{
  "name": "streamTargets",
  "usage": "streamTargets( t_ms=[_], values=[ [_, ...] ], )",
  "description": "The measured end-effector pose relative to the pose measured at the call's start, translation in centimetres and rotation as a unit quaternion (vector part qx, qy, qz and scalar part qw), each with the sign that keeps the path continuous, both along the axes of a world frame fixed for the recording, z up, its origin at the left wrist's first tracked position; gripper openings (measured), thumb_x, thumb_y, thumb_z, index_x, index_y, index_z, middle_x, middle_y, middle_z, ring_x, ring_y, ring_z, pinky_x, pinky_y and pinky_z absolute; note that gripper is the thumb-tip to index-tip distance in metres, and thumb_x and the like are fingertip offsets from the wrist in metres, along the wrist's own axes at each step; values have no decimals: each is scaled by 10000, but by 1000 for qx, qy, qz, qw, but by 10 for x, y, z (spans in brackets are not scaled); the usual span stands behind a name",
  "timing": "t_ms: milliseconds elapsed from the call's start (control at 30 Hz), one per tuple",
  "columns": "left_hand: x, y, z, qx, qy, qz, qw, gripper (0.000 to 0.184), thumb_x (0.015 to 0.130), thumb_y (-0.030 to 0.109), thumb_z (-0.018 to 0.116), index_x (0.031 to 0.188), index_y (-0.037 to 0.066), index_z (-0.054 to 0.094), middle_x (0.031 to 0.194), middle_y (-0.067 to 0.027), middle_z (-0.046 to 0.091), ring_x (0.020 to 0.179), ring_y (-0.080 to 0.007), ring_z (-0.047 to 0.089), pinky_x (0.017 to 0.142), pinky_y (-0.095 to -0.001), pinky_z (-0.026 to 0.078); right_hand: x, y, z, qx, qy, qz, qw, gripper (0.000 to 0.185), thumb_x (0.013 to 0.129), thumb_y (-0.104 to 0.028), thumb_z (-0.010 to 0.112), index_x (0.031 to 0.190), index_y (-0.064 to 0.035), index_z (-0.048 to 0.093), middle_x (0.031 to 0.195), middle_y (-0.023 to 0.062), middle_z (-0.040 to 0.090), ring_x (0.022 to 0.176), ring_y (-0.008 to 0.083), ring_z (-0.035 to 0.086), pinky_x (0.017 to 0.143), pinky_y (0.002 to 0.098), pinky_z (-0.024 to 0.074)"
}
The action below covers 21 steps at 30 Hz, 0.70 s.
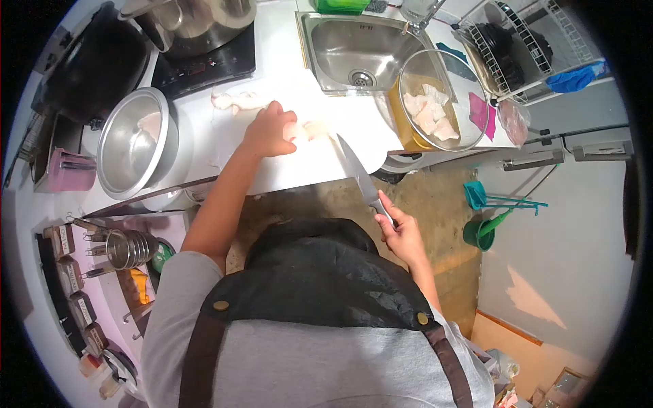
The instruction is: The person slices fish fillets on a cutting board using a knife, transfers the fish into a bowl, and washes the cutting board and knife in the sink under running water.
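On the white cutting surface (320, 166), my left hand (271, 131) curls its fingers and thumb around a pale piece of raw chicken (294, 130). Another small piece (316, 129) lies just to the right of my fingertips. A longer pale strip of raw meat (238, 101) rests farther back on the left. My right hand (401, 234) grips a kitchen knife (357, 170) by its handle, in front of the counter edge. The blade points up and left, its tip near the meat but apart from my left hand.
At right, a clear round bowl (485, 102) with chicken chunks (430, 112) stands over a yellow container (401, 122). A sink (323, 81) lies behind. Left are a metal bowl (122, 166), an induction cooker (204, 71) and a large pot (204, 24). A dish rack (537, 41) stands far right.
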<state>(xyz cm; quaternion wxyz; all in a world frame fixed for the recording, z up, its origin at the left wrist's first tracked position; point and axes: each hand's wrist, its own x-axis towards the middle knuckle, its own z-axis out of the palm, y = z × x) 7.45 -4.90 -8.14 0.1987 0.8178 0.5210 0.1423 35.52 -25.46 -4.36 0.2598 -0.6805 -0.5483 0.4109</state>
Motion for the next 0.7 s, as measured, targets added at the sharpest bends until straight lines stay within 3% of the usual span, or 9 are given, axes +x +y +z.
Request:
streamTargets(
  t_ms=[67, 133, 200, 300, 400, 533, 600, 700],
  values=[
    [-5, 9, -13, -10, 53, -18, 998, 404, 588, 227, 680, 945, 68, 576, 856, -112, 585, 942, -325, 533, 755, -394, 469, 0, 4, -2, -8, 0, -19, 1000, 472, 858, -134, 626, 1305, -214, 497, 651, 56, 591, 518, 59, 449, 537, 243, 440],
    [-9, 6, -10, -22, 106, -34, 994, 373, 595, 217, 674, 918, 64, 567, 821, -134, 595, 899, -337, 555, 733, -404, 470, -4, 8, -1, -48, 84, -52, 994, 469, 875, -136, 608, 1320, -213, 484, 600, -6, 532, 504, 47, 458, 496, 225, 416],
    [-12, -7, -2, -106, 58, 26, 992, 387, 582, 210, 673, 929, 81, 557, 846, -190, 599, 792, -383, 580, 704, -444, 472, -4, 10, -5, -41, 96, -48, 993, 467, 881, -135, 600, 1325, -218, 479, 587, -26, 506, 495, 43, 453, 481, 220, 404],
    [-8, -17, 8, -108, -36, 21, 993, 408, 586, 212, 681, 939, 69, 535, 737, -196, 604, 746, -385, 588, 692, -460, 470, 2, 12, -12, -40, 105, -48, 993, 471, 885, -131, 592, 1332, -220, 471, 570, -49, 477, 482, 43, 442, 468, 222, 396],
    [30, 0, 20, -107, -99, 6, 989, 353, 629, 229, 667, 909, 49, 548, 778, -193, 604, 756, -376, 597, 681, -439, 469, 10, 16, -13, -40, 103, -41, 993, 471, 885, -130, 591, 1332, -218, 472, 564, -51, 471, 477, 44, 438, 468, 222, 394],
    [58, 15, 5, 24, -84, -47, 995, 377, 635, 262, 681, 928, 56, 561, 883, -193, 607, 836, -352, 601, 708, -436, 480, 26, 20, -10, -30, 119, -70, 990, 472, 885, -133, 589, 1332, -224, 471, 565, -42, 486, 463, 49, 433, 465, 220, 392],
    [69, 17, 4, -30, 64, -3, 997, 391, 664, 261, 663, 978, 56, 552, 1012, -164, 580, 922, -345, 578, 766, -423, 485, 33, 21, -10, -22, 118, -86, 989, 473, 884, -135, 589, 1333, -227, 471, 568, -41, 492, 458, 49, 430, 463, 219, 392],
    [82, 14, 6, -52, 128, 37, 990, 363, 690, 269, 641, 971, 52, 561, 997, -163, 590, 928, -353, 580, 763, -431, 491, 41, 16, -16, -10, 124, -103, 987, 476, 884, -147, 593, 1334, -240, 467, 581, -41, 505, 466, 47, 446, 464, 222, 402]
  ],
)
